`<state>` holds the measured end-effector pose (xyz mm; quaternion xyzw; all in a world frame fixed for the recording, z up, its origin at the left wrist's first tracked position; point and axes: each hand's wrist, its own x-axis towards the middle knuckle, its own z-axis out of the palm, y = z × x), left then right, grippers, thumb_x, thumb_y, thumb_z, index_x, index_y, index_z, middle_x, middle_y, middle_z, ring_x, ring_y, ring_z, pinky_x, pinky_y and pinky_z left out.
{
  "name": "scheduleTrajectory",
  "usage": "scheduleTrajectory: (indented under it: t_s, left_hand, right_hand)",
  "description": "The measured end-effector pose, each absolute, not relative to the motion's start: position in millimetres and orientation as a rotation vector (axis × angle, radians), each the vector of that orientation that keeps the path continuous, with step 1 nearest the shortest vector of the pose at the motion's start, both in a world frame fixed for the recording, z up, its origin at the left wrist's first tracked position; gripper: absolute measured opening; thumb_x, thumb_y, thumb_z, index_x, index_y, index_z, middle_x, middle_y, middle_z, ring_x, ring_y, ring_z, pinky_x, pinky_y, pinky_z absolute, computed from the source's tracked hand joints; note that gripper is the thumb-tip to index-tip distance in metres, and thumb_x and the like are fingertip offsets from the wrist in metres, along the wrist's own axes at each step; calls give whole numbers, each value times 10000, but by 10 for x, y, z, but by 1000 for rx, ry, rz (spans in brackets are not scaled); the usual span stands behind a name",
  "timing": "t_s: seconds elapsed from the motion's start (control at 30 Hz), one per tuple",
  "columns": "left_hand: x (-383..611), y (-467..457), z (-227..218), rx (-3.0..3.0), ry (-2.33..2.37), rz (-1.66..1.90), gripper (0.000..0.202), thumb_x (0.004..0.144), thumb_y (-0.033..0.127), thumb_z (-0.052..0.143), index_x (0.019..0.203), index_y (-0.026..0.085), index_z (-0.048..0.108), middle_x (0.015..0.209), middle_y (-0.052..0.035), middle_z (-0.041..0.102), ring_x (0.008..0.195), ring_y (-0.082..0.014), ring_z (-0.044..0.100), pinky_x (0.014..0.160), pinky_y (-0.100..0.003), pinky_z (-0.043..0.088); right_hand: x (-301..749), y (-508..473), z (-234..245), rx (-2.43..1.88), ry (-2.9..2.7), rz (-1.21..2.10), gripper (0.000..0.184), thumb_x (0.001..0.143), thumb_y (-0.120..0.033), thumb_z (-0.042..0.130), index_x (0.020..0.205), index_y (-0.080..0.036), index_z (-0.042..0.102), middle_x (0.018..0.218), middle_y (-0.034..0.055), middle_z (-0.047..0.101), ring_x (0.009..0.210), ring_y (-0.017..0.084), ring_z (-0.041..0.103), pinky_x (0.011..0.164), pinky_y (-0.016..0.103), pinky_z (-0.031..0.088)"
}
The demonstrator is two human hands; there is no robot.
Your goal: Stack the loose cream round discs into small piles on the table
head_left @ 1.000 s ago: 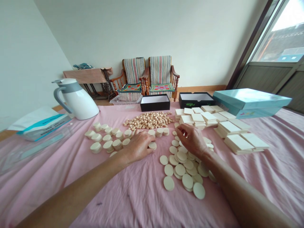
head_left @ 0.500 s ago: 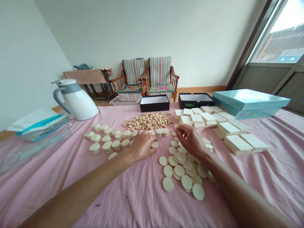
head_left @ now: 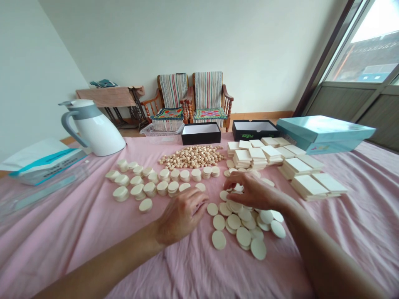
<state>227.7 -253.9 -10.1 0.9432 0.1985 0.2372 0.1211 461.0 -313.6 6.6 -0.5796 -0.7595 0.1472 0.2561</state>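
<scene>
My left hand (head_left: 183,214) is over the cloth at the middle, left of a loose pile of round pale wooden discs (head_left: 244,236). Its fingers are bent and drawn together, and anything inside them is hidden. Just beyond it lies a disc (head_left: 200,187), near rows of short disc stacks (head_left: 162,187). Over the far part of the loose pile hovers my right hand (head_left: 254,190), palm down, thumb and curved fingers apart, with nothing visible held. Discs lie under and around its fingertips.
Small wooden pieces (head_left: 193,157) form a heap behind the stacks. Stacked square tiles (head_left: 310,187) stand right. Farther back are two black boxes (head_left: 201,135), a clear plastic tray (head_left: 162,129) and a light-blue box (head_left: 324,135). A white jug (head_left: 99,133) and a tissue pack (head_left: 46,166) stand left.
My left hand has drawn back toward me from the disc stacks, uncovering several of them. My right hand has shifted nearer to me over the loose discs. The view has shifted slightly.
</scene>
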Motion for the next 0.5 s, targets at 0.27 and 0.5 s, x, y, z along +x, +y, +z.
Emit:
scheduleTrajectory:
  t_s: [0.27,0.5]
  left_hand:
    - [2159,-2643,-239,2728,606,508,132,856,124,456,805,168,570,732,-11,568,672,-123,532,603,-234,380]
    - [1986,-2583,-344,2719,689,517,102,822,135,477,727,173,486,619,40,521,542,-82,470,529,-214,311]
  right_hand:
    - [4657,-3340,238,-1571,-2304,499,318,694,-160,677,1002,-227,636,1022,44,634,934,191,579,827,309,437]
    - [4662,-3232,165,-1550,-2220,513,274,732,-180,631,1005,-203,630,991,45,648,868,168,589,777,294,450]
